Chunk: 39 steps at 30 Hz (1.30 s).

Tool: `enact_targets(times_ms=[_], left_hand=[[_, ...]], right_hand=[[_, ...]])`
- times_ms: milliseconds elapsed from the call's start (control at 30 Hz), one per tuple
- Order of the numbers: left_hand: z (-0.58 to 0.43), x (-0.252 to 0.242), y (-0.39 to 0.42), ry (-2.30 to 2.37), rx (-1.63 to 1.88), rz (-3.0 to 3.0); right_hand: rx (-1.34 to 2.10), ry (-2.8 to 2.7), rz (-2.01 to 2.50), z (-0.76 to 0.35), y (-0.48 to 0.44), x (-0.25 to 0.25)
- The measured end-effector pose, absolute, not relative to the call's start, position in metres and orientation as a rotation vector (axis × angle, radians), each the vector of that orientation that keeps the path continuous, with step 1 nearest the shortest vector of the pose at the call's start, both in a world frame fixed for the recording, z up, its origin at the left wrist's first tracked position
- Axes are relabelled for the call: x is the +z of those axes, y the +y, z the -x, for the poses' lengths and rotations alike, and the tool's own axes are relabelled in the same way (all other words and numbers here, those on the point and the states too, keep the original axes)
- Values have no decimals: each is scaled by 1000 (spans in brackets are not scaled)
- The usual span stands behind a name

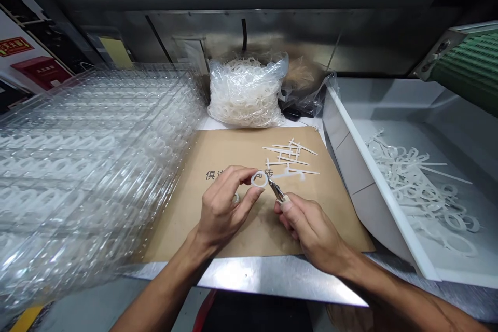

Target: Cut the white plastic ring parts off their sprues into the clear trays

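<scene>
Between the thumb and fingers of my left hand [225, 202] is a white plastic ring [253, 182], held up over a brown cardboard sheet [182, 218]. My right hand [311, 223] is closed around a pair of nippers [277, 191]. The tips of the nippers meet the right side of the ring, where a white strip [293, 175] runs off to the right. Whether the jaws are closed on the plastic is too small to tell. Several thin white plastic sticks [290, 155] lie on the cardboard just beyond. Another small ring [235, 197] shows partly behind my left fingers.
Stacked clear plastic trays [97, 166] fill the left side. A clear bag of white rings [245, 93] stands at the back. To the right is a grey-white bin [373, 166] holding loose white plastic parts [424, 192]. A green ridged object [467, 62] overhangs its far corner.
</scene>
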<state>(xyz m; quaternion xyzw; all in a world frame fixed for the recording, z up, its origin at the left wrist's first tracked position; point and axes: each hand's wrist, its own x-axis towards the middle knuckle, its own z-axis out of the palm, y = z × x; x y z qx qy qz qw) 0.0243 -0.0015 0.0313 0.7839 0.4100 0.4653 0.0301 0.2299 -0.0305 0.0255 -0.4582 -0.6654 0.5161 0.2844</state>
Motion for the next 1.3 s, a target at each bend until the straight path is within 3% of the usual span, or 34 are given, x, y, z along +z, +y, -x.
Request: enact_targets(times_ms=[533,967,1167,1300], left_hand=[[-24,35,-18,1223,1442,-1838],[53,140,-134,1193,1193,-2119],[126,186,-91,1648,1106,-2269],[165,186,-26,1805,935,-2401]], right_hand=[[1317,-1767,1129,-228,-24,12],[1296,-1749,1224,-230,-17,-13],[1347,-1743,1242,-232,-12,-26],[1369,-1749,1222,-230,-11,-26]])
